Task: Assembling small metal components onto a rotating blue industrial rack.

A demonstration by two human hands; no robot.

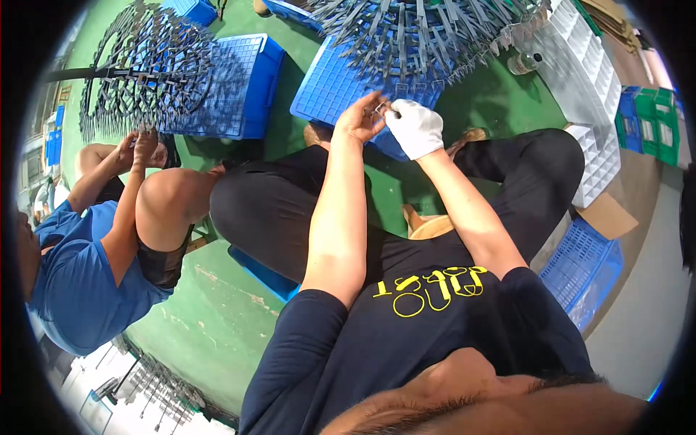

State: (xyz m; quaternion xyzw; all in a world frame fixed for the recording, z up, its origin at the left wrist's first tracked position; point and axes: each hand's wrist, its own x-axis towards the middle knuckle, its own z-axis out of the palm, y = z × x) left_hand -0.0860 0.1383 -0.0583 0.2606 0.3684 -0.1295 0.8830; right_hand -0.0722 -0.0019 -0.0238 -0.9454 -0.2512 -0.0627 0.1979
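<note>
My left hand (360, 119) is bare, its thumb and fingers pinched at the lower edge of the hanging rack. Close against it, my right hand (415, 129) wears a white glove, with its fingertips closed too. Between the two sets of fingertips shows a small thin metal piece (380, 109), too small to name further. Just above both hands hangs a big round rack (406, 36) with rings of grey metal clips. Beneath it stands a blue plastic crate (330, 83), bottom up or lidded; I cannot tell which.
At left, a person in blue (101, 268) works at another clip rack (145, 80) beside a blue crate (254, 87). White compartment trays (573, 65), a bottle (523, 63), green bins (656, 119) and a blue basket (580, 264) stand at right. A wooden stool (428, 225) shows between my legs.
</note>
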